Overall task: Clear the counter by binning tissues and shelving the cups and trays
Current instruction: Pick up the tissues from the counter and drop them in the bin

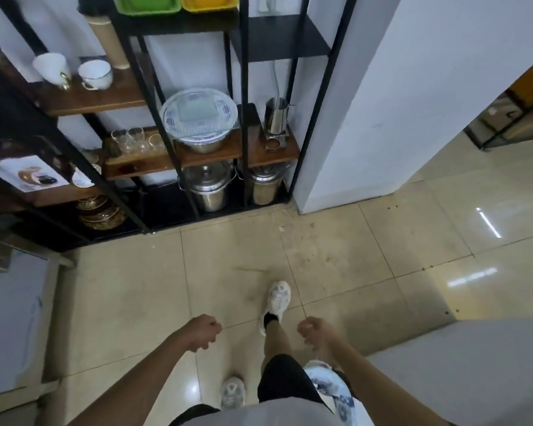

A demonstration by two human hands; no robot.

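Observation:
A black metal shelf unit (243,87) with wooden boards stands ahead against the wall. Two white cups (94,74) sit on its upper left board. A green tray (146,4) and a yellow tray (210,1) rest on the top level. My left hand (202,332) and my right hand (316,332) hang low over the tiled floor, both curled into loose fists with nothing in them. The hands are far from the shelf. No tissues or counter are visible.
Glasses (134,139), a covered steel bowl (199,118), a steel jug (276,115) and two steel pots (208,189) fill the lower boards. A white pillar (382,103) stands right of the shelf. A white appliance (10,318) is at the left. My feet stand on beige tiles (351,256).

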